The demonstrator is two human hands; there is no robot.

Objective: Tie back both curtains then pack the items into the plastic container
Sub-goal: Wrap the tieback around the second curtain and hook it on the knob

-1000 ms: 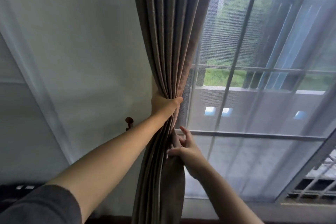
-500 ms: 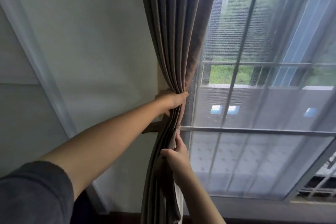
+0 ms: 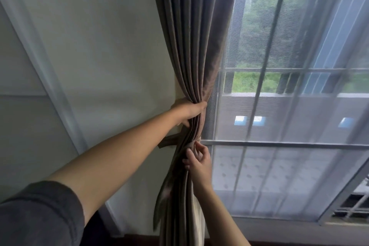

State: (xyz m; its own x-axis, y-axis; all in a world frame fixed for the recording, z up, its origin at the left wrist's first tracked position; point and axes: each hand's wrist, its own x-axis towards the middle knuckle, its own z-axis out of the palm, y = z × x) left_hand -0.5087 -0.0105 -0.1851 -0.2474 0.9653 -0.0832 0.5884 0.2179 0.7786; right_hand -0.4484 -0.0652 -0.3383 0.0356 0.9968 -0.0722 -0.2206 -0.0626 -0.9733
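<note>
The brown curtain (image 3: 191, 50) hangs by the left edge of the window (image 3: 299, 106), drawn in to a narrow waist against the cream wall (image 3: 103, 50). The left hand (image 3: 189, 111) has that waist gripped, fingers wrapped round the gathered pleats and pressed closed on them, thumb side toward the glass. Just below it a flat band of the same brown cloth, the tieback (image 3: 169, 142), comes out from the wall side and runs across the bundle. Its run is roughly level, crosswise to the long up-and-down fall of the curtain.

The right hand (image 3: 196, 161) sits directly under the left, at the window-side edge of the bundle. Its fingers (image 3: 189, 155) are curled and seem to pinch at the point where the band comes round the front of the folds. Whether they hold the band's end or only the cloth beside it, I cannot tell.

So the matter turns on this: the band lies between the two hands, touching the right one and just below the left. The right hand is the nearer and looks the one to fasten it, while the left keeps the pleats bunched above. Where the band hooks on is hidden behind the cloth. No plastic container or loose items show from here.
</note>
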